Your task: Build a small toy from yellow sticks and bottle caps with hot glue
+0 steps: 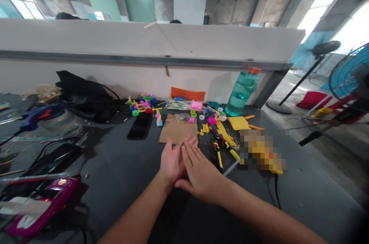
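Head view: you sit at a wide dark-grey tabletop, with a white partition board across its far side at twelve o'clock. Taking your joined hands as the dial's centre, a black fabric bag slumps at ten o'clock, and a translucent teal water bottle with an orange cap stands between one and two. The brown cardboard sheet lies flat at twelve o'clock, just past your fingertips; you can't tell from here whether they touch it.

Your right hand lies palm-down across your left hand, which is turned palm-up. The right fingers are straight and close together; the left ones reach out beneath, partly covered. Whether anything is between your palms, you can't tell.

At nine-thirty there's a blue hot-glue gun; at three, a blurred yellow corded tool. A black smartphone lies at ten. Yellow-and-black-handled pliers sit between two and three, and small coloured plastic caps scatter around one.
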